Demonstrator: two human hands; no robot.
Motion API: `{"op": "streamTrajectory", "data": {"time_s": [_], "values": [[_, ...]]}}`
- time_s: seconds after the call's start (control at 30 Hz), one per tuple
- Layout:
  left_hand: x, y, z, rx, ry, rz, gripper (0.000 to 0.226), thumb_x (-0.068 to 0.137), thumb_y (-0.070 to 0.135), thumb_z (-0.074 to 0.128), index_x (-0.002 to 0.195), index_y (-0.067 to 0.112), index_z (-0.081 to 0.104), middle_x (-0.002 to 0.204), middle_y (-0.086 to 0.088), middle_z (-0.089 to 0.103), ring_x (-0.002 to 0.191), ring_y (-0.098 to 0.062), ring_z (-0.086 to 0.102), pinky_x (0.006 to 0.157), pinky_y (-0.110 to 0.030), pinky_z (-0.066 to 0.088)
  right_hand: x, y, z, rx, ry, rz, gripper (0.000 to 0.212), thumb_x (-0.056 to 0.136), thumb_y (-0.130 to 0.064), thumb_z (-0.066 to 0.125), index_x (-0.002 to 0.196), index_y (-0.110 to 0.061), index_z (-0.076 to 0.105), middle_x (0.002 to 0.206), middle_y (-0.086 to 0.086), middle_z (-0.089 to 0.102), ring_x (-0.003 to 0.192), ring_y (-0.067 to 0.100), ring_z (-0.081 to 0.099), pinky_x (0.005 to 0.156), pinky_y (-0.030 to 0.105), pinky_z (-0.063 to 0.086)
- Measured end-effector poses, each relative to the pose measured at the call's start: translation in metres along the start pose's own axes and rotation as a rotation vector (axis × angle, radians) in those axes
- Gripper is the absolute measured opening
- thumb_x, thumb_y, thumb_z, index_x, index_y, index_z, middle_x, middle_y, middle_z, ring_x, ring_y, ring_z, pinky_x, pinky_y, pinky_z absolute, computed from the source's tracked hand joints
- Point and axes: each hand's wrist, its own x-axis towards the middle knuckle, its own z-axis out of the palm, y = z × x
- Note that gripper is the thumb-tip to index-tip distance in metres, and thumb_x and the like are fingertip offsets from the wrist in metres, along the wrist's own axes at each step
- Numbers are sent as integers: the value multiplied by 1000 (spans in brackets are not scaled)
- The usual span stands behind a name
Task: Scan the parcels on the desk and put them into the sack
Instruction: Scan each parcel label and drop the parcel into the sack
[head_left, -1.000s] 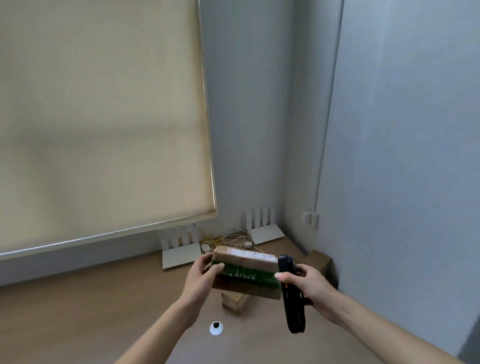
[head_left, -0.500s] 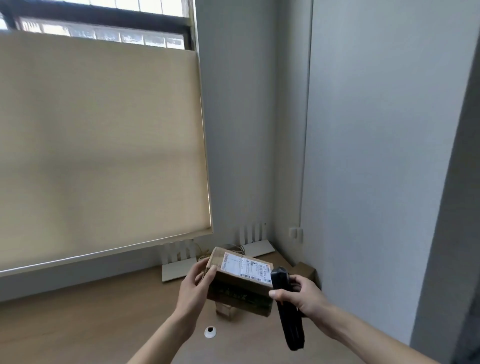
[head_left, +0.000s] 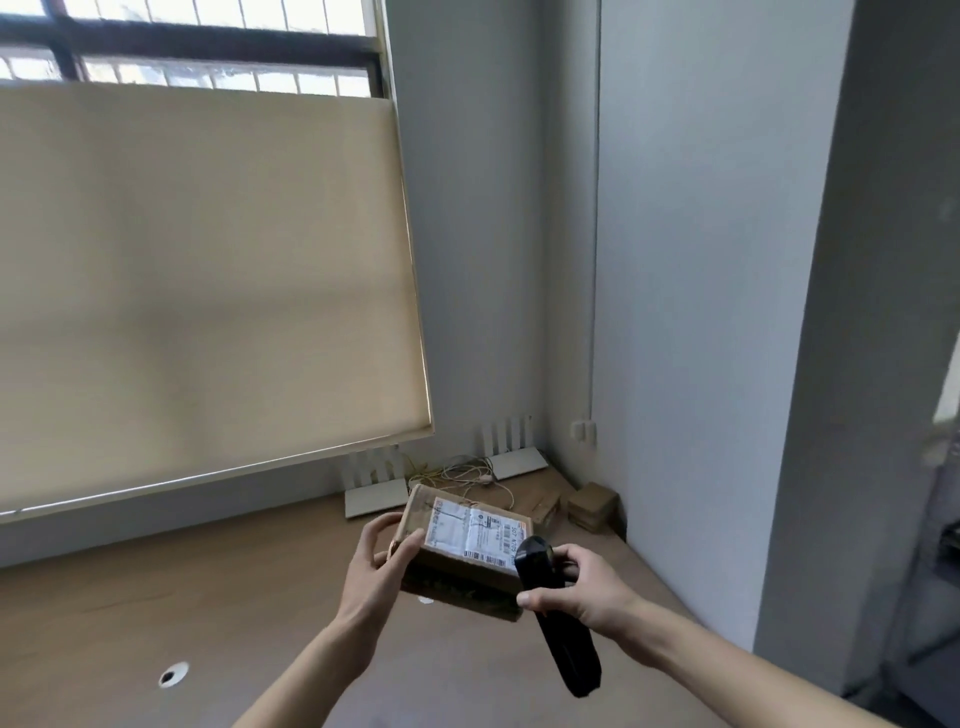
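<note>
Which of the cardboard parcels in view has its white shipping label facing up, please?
The parcel held by the left hand, beside the scanner; the small boxes in the desk corner show no label.

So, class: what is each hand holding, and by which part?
The left hand grips the cardboard parcel by its left end, thumb on the labelled top. The right hand holds the black scanner around its upper handle, just below the head.

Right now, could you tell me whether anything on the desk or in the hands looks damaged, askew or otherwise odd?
Nothing looks damaged. The parcel is tilted in the left hand, label up toward the scanner in the right hand, as scanning needs. The one untidy spot is a loose tangle of cables in the desk corner.
</note>
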Motion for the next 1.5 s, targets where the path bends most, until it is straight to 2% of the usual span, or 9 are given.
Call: {"op": "streamTrajectory", "data": {"time_s": [0.13,0.23,0.3,0.47,0.57,0.7,1.03,1.33,1.5], "values": [[-21,1,-26,-21,37,20,36,89,28,74,120,41,62,105,-13,72,97,-23,69,70,-31,55,-17,-10,18,-103,-73,-3,77,55,-31,101,121,-19,63,114,1,73,103,11,72,79,19,57],[-30,8,-56,4,67,69,32,74,40,77,103,53,69,104,-7,75,99,-23,71,78,-34,60,-25,-22,34,-249,-83,-19,80,44,-41,101,114,-25,66,110,-3,74,100,11,73,90,30,60],[-35,14,-79,24,80,86,35,69,46,73,103,55,68,106,-7,74,101,-23,70,81,-37,60,-29,-36,44,-397,-68,-71,80,41,-51,97,112,-27,68,106,-8,75,98,6,71,92,30,59],[-44,29,-141,95,128,124,36,67,48,72,100,60,67,111,-3,71,104,-22,66,90,-43,58,-41,-84,76,-812,-16,-191,75,50,-64,84,117,-35,69,104,-15,72,96,7,67,78,25,54],[-53,37,-172,124,153,137,36,69,45,71,102,57,68,111,-1,69,103,-21,65,83,-37,58,-45,-104,99,-960,9,-208,65,52,-60,84,111,-36,72,93,-13,71,87,12,64,67,24,45],[-63,43,-207,141,197,128,35,66,45,71,99,56,69,108,-2,71,101,-20,67,79,-33,57,-49,-123,126,-1087,-8,-199,65,51,-59,85,109,-33,72,87,-12,67,84,14,59,69,27,43],[-85,42,-258,149,243,118,37,67,46,72,102,55,68,107,-1,71,101,-20,66,84,-38,59,-59,-136,178,-1170,-89,-214,68,52,-57,87,114,-34,73,100,-9,74,89,16,64,72,28,44],[-93,39,-272,124,275,101,38,67,45,72,105,53,68,108,-1,71,102,-19,66,82,-34,56,-63,-141,193,-1151,-83,-231,64,51,-57,86,110,-35,73,90,-10,70,83,15,61,70,28,44],[-99,36,-275,62,293,93,44,67,38,70,110,42,69,108,-5,71,101,-22,66,76,-30,55,-62,-139,200,-1040,-108,-220,70,51,-58,86,116,-38,70,103,-11,74,100,14,69,81,29,53]]}}
